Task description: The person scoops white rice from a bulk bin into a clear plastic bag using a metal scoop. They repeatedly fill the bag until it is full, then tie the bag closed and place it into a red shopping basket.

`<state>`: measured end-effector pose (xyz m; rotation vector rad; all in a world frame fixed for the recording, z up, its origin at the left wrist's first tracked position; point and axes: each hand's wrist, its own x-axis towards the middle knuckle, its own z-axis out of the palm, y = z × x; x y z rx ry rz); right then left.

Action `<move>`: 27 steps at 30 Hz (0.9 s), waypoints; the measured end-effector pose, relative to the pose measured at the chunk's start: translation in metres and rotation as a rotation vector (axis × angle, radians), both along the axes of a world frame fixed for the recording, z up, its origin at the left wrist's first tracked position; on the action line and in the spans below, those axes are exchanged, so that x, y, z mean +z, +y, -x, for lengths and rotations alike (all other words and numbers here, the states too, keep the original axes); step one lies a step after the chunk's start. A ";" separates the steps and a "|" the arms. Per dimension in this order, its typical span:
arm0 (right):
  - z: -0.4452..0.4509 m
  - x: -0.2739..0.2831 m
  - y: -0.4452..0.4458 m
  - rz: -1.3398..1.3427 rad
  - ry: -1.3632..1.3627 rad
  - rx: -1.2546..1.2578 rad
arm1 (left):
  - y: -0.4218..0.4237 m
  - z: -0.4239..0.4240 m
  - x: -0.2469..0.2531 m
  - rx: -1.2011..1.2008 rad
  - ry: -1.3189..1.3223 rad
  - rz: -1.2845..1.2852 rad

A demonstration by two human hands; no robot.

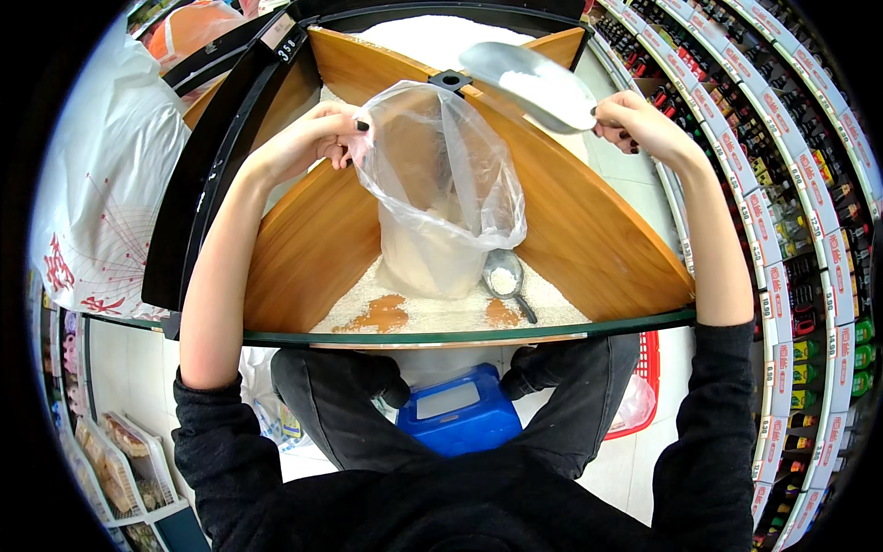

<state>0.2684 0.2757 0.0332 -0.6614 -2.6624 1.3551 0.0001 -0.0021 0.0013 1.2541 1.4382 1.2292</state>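
My left hand (pixel 334 134) pinches the rim of a clear plastic bag (pixel 441 207), which stands upright and wide-mouthed on white rice grains (pixel 352 310) in the near wooden compartment. Something pale fills its lower part. My right hand (pixel 624 124) grips the handle of a metal scoop (pixel 531 83), slightly blurred, raised to the right of the bag's mouth and tilted. White grains lie in that scoop. A second, smaller scoop (pixel 505 276) with a dark handle rests on the rice just right of the bag, with some grains in it.
Wooden dividers (pixel 572 200) meet behind the bag at a black post cap (pixel 450 80). A glass edge (pixel 469 338) bounds the bin in front. Farther back lies more white rice (pixel 441 38). Stocked shelves (pixel 779 241) curve along the right; a large white plastic bag (pixel 117 186) is at left.
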 end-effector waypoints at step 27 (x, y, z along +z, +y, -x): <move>-0.003 0.007 -0.003 -1.433 0.546 -0.189 | 0.003 0.005 -0.006 -0.017 0.038 -0.012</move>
